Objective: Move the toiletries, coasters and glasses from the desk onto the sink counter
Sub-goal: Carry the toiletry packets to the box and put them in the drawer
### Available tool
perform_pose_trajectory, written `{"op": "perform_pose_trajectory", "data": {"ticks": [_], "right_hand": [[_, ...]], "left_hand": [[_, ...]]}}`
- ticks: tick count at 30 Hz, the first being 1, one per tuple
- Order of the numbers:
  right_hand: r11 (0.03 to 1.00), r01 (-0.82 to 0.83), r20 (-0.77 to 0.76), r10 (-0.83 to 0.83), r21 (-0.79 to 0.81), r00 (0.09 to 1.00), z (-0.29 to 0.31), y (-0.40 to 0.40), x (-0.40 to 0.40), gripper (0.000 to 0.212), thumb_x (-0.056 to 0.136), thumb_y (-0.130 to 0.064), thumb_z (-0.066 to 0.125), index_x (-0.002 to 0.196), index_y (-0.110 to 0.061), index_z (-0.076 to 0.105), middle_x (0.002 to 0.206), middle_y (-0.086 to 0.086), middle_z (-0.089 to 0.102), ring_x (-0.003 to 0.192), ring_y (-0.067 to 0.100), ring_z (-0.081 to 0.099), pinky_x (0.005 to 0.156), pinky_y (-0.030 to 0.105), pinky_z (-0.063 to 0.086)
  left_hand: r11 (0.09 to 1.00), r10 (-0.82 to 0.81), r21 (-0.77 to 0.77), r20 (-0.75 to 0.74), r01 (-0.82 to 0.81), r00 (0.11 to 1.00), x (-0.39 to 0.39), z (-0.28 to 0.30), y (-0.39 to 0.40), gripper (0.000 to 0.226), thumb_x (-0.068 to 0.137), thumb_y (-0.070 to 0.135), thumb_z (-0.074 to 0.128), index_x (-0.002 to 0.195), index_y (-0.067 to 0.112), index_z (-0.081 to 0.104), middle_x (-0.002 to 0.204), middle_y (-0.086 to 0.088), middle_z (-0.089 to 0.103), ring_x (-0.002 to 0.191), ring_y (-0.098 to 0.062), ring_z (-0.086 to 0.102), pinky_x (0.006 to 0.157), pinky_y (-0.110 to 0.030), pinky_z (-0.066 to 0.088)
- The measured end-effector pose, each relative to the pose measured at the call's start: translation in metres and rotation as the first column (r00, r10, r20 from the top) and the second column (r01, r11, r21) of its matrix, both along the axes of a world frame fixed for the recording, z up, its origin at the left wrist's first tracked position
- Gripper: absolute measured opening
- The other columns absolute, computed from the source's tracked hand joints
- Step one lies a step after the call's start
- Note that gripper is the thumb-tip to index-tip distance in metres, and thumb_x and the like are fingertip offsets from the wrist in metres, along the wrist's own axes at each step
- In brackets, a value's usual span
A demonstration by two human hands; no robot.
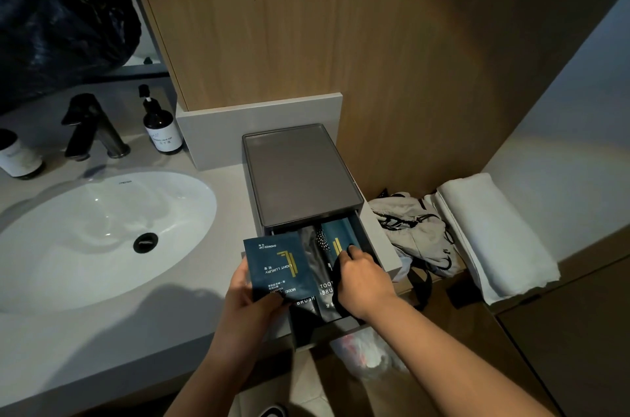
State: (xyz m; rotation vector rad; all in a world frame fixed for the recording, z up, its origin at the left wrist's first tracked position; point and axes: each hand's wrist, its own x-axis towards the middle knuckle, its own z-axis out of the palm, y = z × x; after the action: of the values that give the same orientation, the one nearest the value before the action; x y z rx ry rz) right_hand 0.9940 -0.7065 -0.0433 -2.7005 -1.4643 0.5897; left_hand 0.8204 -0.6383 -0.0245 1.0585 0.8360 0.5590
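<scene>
A pale grey stone table [102, 331] is seen running along the left, with a white oval sink basin [99, 232] sunk into it and a dark metal tap [90, 126] standing behind the basin. Beside the tap, a dark brown pump bottle with a white label [158, 123] is set upright against a low grey upstand. A wood-grain wall panel [341, 24] fills the background, and a dim, warm light is cast across it.

At the table's right end a grey box with a tray-shaped lid [300, 174] is placed, and its drawer [327, 322] is pulled out toward the viewer. Dark sachets of toiletries are laid inside (the word "BRUSH" can be read on two of them).

A dark teal shower-cap sachet with gold print [278, 266] is gripped by the left hand [252, 300] above the drawer's left edge. The right hand [363, 275] is lowered into the drawer, its fingertips pinched on a second teal sachet [337, 239] lying there.

To the right, on a lower wooden shelf, a crumpled light grey garment [416, 232] and a folded white towel [494, 235] are laid side by side.
</scene>
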Motion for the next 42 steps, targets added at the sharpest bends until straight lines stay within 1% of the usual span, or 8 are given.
{"op": "perform_pose_trajectory", "data": {"ticks": [6,10,13,15,23,30,36,42], "right_hand": [[0.998,0.021,0.018,-0.022,0.059,1.0,-0.007,0.0,0.0,0.047,0.086,-0.011,0.051,0.132,-0.004,0.043,0.139,0.009,0.039,0.127,0.026,0.042,0.094,0.034,0.048],[0.878,0.279,-0.209,-0.21,0.389,0.955,0.001,-0.004,0.0,0.023,0.093,-0.014,0.05,0.111,-0.008,0.063,0.112,0.002,0.06,0.102,0.017,0.057,0.088,0.026,0.046],[0.66,0.73,-0.845,-0.276,0.179,0.457,0.022,-0.009,-0.004,0.011,0.092,-0.011,0.056,0.09,-0.01,0.067,0.089,0.004,0.066,0.077,0.015,0.062,0.076,0.03,0.053],[0.639,0.769,-0.956,-0.22,0.009,0.194,0.031,-0.016,-0.009,0.008,0.091,-0.008,0.059,0.094,-0.007,0.066,0.084,0.008,0.064,0.067,0.015,0.062,0.069,0.031,0.057],[0.546,0.838,-0.933,-0.291,0.022,0.214,0.028,-0.038,0.005,0.018,0.086,0.007,0.059,0.098,-0.006,0.063,0.084,0.015,0.062,0.06,0.023,0.066,0.047,0.019,0.052],[0.532,0.845,-0.923,-0.291,0.063,0.252,0.028,-0.055,0.018,0.022,0.087,0.007,0.057,0.101,-0.008,0.067,0.083,0.012,0.061,0.059,0.019,0.062,0.049,0.019,0.052],[0.702,0.689,-0.854,-0.238,0.178,0.463,0.047,-0.06,0.028,0.03,0.093,0.001,0.051,0.095,-0.019,0.073,0.091,0.01,0.07,0.071,0.013,0.06,0.053,0.017,0.052],[0.758,0.576,-0.783,-0.144,0.306,0.605,0.061,-0.057,0.033,0.024,0.091,-0.003,0.058,0.105,-0.017,0.071,0.075,0.002,0.063,0.051,-0.003,0.046,0.051,0.01,0.039]], "left_hand": [[0.988,-0.099,0.123,0.039,0.094,0.994,0.0,-0.001,0.004,0.052,0.078,-0.019,0.06,0.122,0.007,0.052,0.108,-0.016,0.071,0.104,-0.03,0.068,0.077,-0.029,0.056],[0.982,-0.128,0.149,0.052,0.119,0.99,0.003,-0.003,0.007,0.054,0.081,-0.016,0.06,0.126,0.013,0.051,0.111,-0.016,0.07,0.104,-0.03,0.067,0.077,-0.029,0.054],[0.987,-0.124,0.102,0.031,0.121,0.992,0.011,-0.01,0.007,0.062,0.081,-0.014,0.06,0.131,0.018,0.047,0.111,-0.015,0.071,0.103,-0.032,0.068,0.076,-0.032,0.056],[0.992,-0.113,0.059,-0.022,0.115,0.993,0.018,-0.013,0.005,0.068,0.082,-0.019,0.056,0.133,0.025,0.043,0.108,-0.01,0.073,0.099,-0.029,0.07,0.078,-0.04,0.057],[0.939,-0.174,0.244,-0.275,0.244,0.945,0.037,-0.015,-0.003,0.078,0.077,-0.011,0.069,0.134,0.03,0.035,0.103,0.006,0.07,0.088,-0.005,0.071,0.071,-0.018,0.055],[0.914,-0.132,0.321,-0.339,0.247,0.931,0.047,-0.009,-0.002,0.059,0.083,0.003,0.068,0.132,0.028,0.048,0.102,0.001,0.069,0.084,-0.015,0.069,0.074,-0.03,0.057],[0.862,-0.123,0.425,-0.351,0.276,0.928,0.056,0.007,0.021,0.044,0.085,0.007,0.068,0.122,0.028,0.057,0.105,0.007,0.066,0.084,-0.009,0.066,0.07,-0.017,0.052],[0.876,-0.299,0.296,-0.287,0.381,0.91,0.06,0.017,0.022,0.024,0.086,-0.001,0.065,0.095,0.019,0.072,0.088,-0.008,0.076,0.083,-0.025,0.072,0.073,-0.031,0.057]]}}
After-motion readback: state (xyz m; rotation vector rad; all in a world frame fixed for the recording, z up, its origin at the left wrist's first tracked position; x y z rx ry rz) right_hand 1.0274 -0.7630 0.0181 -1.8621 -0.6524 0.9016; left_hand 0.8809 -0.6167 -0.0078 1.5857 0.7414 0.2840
